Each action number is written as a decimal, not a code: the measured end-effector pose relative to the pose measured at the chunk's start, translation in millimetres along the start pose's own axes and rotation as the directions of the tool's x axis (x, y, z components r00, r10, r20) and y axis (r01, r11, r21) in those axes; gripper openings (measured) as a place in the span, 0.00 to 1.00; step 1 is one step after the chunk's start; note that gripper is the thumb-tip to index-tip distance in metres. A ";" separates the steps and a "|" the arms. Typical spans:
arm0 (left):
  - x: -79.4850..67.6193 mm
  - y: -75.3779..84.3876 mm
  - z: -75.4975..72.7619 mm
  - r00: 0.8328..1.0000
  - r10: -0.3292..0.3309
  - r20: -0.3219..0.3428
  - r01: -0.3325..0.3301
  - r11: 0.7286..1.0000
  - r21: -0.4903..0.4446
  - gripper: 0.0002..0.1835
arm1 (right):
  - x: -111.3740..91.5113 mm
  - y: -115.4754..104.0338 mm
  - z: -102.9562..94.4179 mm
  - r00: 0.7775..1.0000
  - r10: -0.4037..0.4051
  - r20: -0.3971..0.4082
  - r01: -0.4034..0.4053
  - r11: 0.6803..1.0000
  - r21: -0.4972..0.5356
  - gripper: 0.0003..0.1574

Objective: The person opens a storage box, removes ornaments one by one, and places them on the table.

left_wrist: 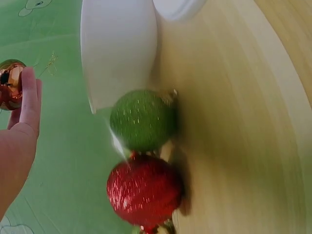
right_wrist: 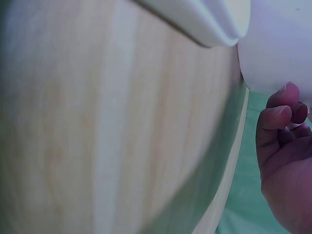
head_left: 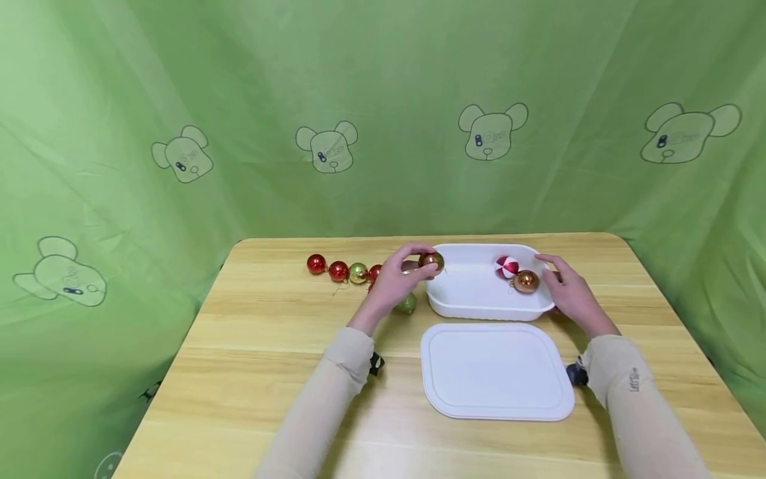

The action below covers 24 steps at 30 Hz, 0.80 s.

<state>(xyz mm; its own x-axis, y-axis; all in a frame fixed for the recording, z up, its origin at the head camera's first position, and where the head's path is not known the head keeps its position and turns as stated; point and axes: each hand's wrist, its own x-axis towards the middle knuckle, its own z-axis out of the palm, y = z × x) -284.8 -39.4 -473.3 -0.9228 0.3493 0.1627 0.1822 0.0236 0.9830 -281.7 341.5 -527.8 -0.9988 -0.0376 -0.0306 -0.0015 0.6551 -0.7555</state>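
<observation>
My left hand (head_left: 395, 278) pinches a shiny copper-gold Christmas ball (head_left: 432, 262) at the left rim of a white plastic container (head_left: 479, 311). In the left wrist view that ball (left_wrist: 10, 85) shows a thin gold hanging thread. A red-and-white Christmas ball (head_left: 506, 267) and a copper one (head_left: 526, 281) lie inside the container, towards its right end. My right hand (head_left: 571, 293) grips the container's right rim, and the right wrist view shows its curled fingers (right_wrist: 275, 117) against the white wall.
Left of the container, red balls (head_left: 316, 264) and a gold-green ball (head_left: 358, 273) lie in a row, partly hidden by my left hand. A glittery green ball (head_left: 407, 304) sits near the container's corner. The white lid (head_left: 497, 372) lies flat in front. A green curtain (head_left: 395, 199) hangs behind the table.
</observation>
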 end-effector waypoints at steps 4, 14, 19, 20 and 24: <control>-4.8 -0.1 -9.2 1.000 -0.003 -0.013 0.004 0.999 0.039 0.21 | 0.0 0.8 0.4 1.000 0.006 0.005 -0.006 1.000 0.009 0.37; -19.1 1.6 -33.8 1.000 0.015 -0.017 -0.013 0.994 0.108 0.20 | -0.3 -1.9 -0.3 1.000 0.025 0.005 -0.025 1.000 0.009 0.37; -28.1 -1.1 -49.4 0.999 0.017 -0.032 -0.013 0.991 0.134 0.20 | 0.7 -0.7 0.1 1.000 0.015 0.002 -0.015 1.000 0.010 0.37; -29.7 -2.1 -52.4 0.999 0.017 -0.037 -0.012 0.991 0.131 0.20 | 0.8 -0.4 0.2 1.000 0.011 0.002 -0.011 1.000 0.009 0.37; -35.0 -7.8 -63.6 0.998 0.020 -0.067 -0.009 0.988 0.152 0.19 | 1.0 0.8 0.7 1.000 0.007 0.001 -0.007 1.000 0.006 0.37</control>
<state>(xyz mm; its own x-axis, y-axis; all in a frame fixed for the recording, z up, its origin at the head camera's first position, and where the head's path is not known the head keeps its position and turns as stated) -275.5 -111.4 -481.2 -0.9396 0.2866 0.1872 0.2402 0.1623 0.9571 -282.6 341.4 -528.8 -0.9987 -0.0339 -0.0373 0.0062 0.6510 -0.7590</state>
